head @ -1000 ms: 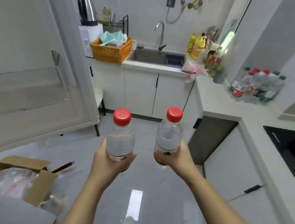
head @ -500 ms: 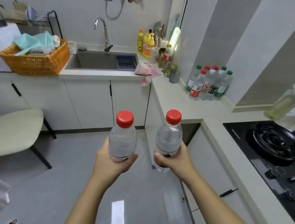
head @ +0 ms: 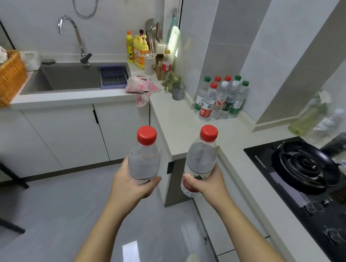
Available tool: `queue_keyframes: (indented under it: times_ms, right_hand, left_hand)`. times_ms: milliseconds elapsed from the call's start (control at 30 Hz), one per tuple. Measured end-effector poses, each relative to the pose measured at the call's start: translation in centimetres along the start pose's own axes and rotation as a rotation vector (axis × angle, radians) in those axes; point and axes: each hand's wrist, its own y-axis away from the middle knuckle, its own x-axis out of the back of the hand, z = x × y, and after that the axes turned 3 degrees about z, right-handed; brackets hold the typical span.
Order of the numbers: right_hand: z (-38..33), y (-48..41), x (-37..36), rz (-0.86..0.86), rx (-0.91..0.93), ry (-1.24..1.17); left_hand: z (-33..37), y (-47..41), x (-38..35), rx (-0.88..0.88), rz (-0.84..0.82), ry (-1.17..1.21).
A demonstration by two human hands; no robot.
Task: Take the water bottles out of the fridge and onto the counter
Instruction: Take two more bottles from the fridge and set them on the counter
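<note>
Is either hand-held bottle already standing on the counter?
No: left hand grips one bottle, right hand the other bottle, both held off the counter.

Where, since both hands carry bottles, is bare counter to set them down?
The bare counter in front of the standing bottles, between the pink cloth and the stove, is free. The sink corner around the cup and detergent bottles is crowded.

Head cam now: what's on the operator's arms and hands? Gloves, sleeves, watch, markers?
Nothing worn: left hand and right hand are bare, no gloves, rings or markers. The left forearm and right forearm are uncovered to the frame edge; no sleeve, watch or band shows.
</note>
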Motion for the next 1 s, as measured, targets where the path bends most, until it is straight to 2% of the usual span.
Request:
queue_keyframes:
  times_ms: [167,467,767,1000]
  right_hand:
    - [1.7,-5.9,2.6,-0.012,0.020,-0.010]
    - [6.0,-18.9,10.3,-0.026,-0.051,0.009]
    - [10.3,-27.6,17.0,-0.021,-0.142,0.110]
    - [12.6,-31.6,18.7,0.064,-0.218,0.206]
  left_hand:
    - [-0.9,-4.5,-4.5,0.008,-0.021,-0.051]
    - [-3.8,-13.8,-15.5,0.145,-0.040,-0.173]
    - [-7.8,-21.6,-25.5,0.159,-0.192,-0.308]
    - [-10.5,-26.1,-29.8,0.228,-0.123,-0.277]
